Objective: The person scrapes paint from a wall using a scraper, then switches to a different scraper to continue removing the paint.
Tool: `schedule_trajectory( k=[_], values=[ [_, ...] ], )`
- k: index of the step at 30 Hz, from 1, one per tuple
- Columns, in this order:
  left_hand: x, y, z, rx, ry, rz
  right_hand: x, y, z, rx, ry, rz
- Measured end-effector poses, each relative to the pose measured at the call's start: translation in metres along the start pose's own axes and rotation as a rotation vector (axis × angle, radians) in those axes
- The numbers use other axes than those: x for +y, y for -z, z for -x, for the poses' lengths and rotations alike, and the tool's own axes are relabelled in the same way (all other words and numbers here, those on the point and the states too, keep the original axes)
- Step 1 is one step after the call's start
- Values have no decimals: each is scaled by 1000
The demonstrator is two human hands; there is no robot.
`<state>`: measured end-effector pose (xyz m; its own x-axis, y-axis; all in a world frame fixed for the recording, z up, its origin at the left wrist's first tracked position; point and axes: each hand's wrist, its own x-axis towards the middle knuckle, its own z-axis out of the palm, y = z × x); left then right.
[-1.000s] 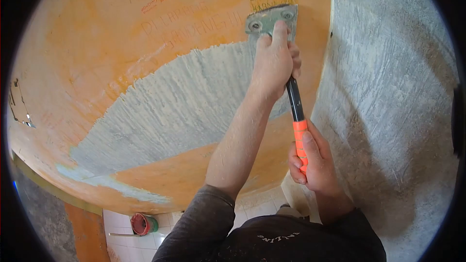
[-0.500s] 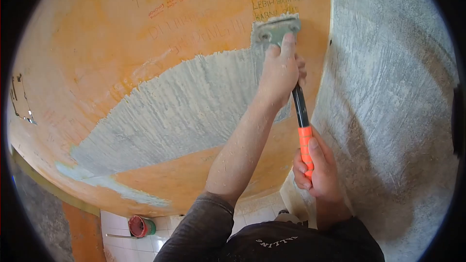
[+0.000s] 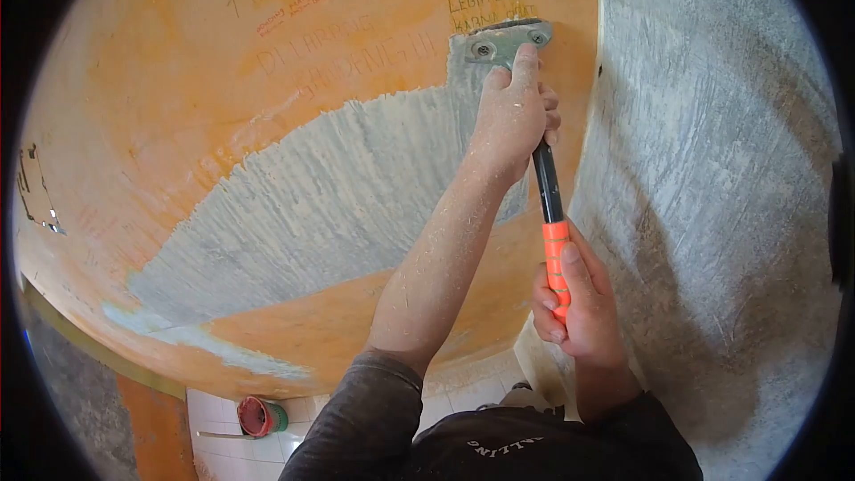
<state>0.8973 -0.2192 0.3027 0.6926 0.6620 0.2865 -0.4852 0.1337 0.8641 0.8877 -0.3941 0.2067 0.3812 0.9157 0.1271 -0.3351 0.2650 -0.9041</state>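
A long-handled scraper (image 3: 549,183) with a black shaft, an orange grip and a grey-green metal head (image 3: 509,43) is held up against the wall. My left hand (image 3: 518,107) wraps the shaft just below the head, its thumb and a finger reaching up onto it. Lower down, my right hand (image 3: 574,298) is closed around the orange grip. Under the blade edge lies orange painted wall (image 3: 374,62) with handwriting on it. Below the head spreads a rough grey scraped patch (image 3: 303,205). Pale flecks cling to my left forearm.
A bare grey wall (image 3: 704,178) meets the orange one at a corner on my right. Down on the white tiled floor (image 3: 218,459), a red and green bucket (image 3: 258,416) stands with a stick beside it. Dark marks or a hole (image 3: 40,191) show at the far left.
The scraper head has shifted slightly right along the wall and changed its tilt. Crumbs along its blade edge show less now. The view has moved a little; both hands keep their grip.
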Motion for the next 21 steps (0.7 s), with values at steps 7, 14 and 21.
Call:
schedule_trajectory(
  k=[7, 14, 21],
  values=[
    [5, 1, 1, -2, -27, -73, 9, 1, -4, -8, 1, 57],
    [-3, -3, 10, 82, 13, 25, 2, 9, -2, -23, -44, 59],
    [5, -9, 7, 127, -65, -59, -4, 14, -6, -89, -54, 2]
  ],
)
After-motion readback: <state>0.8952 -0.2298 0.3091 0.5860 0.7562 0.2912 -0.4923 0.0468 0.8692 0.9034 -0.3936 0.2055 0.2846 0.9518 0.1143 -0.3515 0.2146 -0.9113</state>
